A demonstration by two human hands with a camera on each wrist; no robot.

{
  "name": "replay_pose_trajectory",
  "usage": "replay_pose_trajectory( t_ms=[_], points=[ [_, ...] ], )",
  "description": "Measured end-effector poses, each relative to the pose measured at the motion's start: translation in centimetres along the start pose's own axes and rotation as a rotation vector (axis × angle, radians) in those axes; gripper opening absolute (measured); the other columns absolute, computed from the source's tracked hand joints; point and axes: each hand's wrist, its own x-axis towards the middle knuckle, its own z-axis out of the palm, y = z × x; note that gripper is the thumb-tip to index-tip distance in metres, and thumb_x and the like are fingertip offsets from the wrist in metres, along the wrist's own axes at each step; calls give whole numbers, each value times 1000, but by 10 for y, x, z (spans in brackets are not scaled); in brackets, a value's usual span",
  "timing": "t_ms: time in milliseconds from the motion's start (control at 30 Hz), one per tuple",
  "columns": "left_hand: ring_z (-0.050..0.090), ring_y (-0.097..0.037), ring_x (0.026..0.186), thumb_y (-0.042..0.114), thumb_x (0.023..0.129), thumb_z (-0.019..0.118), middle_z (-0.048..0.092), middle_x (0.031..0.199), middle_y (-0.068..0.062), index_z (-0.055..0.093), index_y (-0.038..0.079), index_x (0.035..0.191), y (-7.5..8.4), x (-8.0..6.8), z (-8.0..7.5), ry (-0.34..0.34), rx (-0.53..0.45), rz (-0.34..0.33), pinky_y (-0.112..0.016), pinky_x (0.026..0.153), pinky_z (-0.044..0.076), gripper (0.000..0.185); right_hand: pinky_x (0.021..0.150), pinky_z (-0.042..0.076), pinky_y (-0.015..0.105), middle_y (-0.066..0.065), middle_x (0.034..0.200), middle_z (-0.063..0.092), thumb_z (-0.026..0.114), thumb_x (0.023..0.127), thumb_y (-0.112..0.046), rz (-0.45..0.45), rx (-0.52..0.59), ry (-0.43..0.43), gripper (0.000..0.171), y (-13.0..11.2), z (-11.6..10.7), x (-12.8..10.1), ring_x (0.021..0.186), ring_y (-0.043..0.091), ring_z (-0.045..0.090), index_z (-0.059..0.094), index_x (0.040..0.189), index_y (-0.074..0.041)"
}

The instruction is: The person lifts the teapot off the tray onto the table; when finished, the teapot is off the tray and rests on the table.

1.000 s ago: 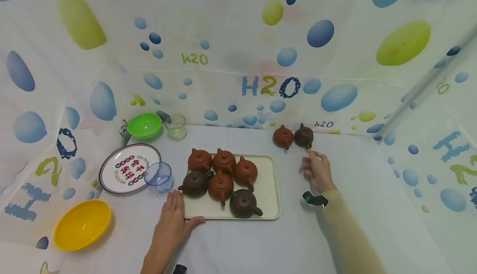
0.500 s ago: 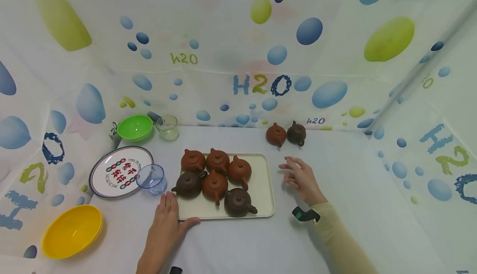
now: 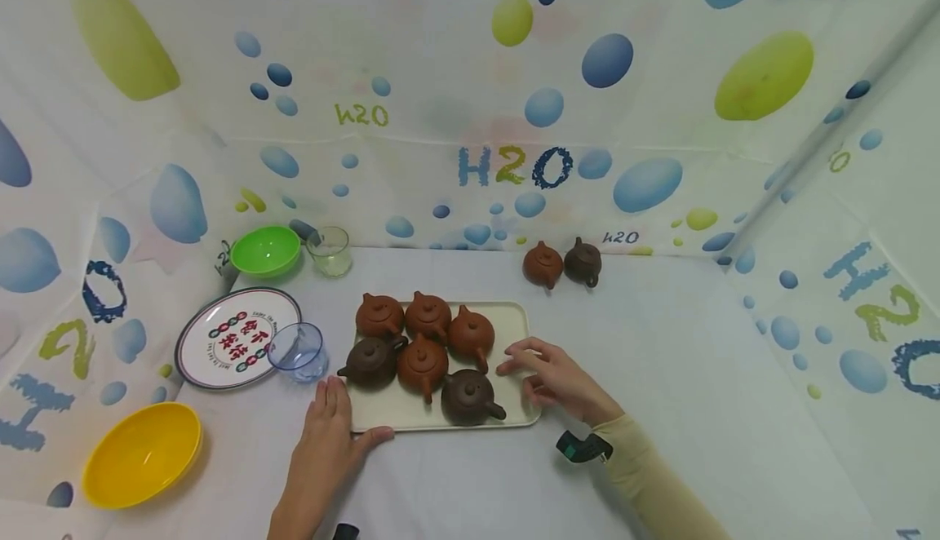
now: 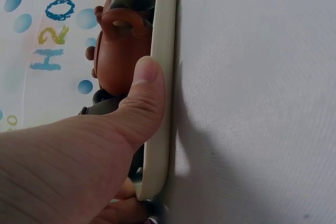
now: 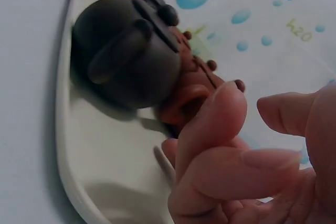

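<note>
Several small clay teapots, reddish-brown [image 3: 422, 363] and dark brown [image 3: 467, 396], sit close together on the cream tray [image 3: 517, 321] in the head view. My left hand [image 3: 326, 434] lies at the tray's front left corner, its fingers straight along the left side. Its thumb [image 4: 147, 90] presses against the front edge in the left wrist view. Over the tray's right end, my right hand [image 3: 560, 380] hovers with loosely bent fingers and nothing in them. The dark teapot [image 5: 123, 51] and the tray's bare right end [image 5: 113, 145] are close by in the right wrist view.
One reddish-brown teapot [image 3: 543, 264] and one dark teapot [image 3: 583, 263] stand at the table's back right. Leftward are a blue glass [image 3: 299, 352], a printed plate [image 3: 213, 360], a yellow bowl [image 3: 143, 454], a green bowl [image 3: 266, 252] and a clear glass [image 3: 330, 254].
My right hand has let go of the dark teapot at the back and come toward me and leftward, over the tray's right end. The left hand has kept its place at the tray corner.
</note>
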Motion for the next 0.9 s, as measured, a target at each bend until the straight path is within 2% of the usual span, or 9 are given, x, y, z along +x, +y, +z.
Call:
replay_pose_trajectory(
  t_ms=[167,400,533,667,767,900],
  points=[
    [16,-59,160,52,89,83,17,166,-44,21,-26,156,0,0,-1,-16,-2,-15,-69,131,21,121,45,36,18,12,128,76,59,111,-38,8,11,-44,44,0,13,6,52,7,52,54,137,-2],
    [16,-59,160,52,89,83,17,167,-43,20,-26,157,0,2,-2,-26,1,-23,-69,130,22,121,45,38,19,5,117,73,60,111,-36,-7,0,-28,39,-1,23,17,50,7,51,61,133,-3],
    [15,-59,160,52,90,83,15,168,-42,17,-24,158,-1,2,-4,-35,-4,-49,-72,127,25,121,46,39,19,4,102,65,59,112,-36,-15,-22,-70,40,-3,25,21,51,8,53,64,134,-3],
    [15,-59,160,52,90,83,15,168,-42,17,-24,159,-1,2,-4,-29,-15,-45,-72,127,25,121,47,41,19,4,88,61,55,113,-35,-5,-53,-86,41,-5,26,21,51,8,54,67,136,-4],
    [17,-60,160,51,89,84,18,167,-44,19,-26,157,-1,1,-4,-12,-16,-22,-71,128,25,121,49,43,20,4,95,69,54,114,-34,-5,-68,-60,41,-5,24,20,53,8,57,69,135,-2],
    [17,-61,159,50,89,84,19,166,-45,19,-27,156,-1,0,-2,-7,-17,-6,-70,129,24,121,50,43,19,6,111,78,55,113,-37,29,-19,-3,42,-3,19,19,59,9,64,69,130,-1]
  ],
)
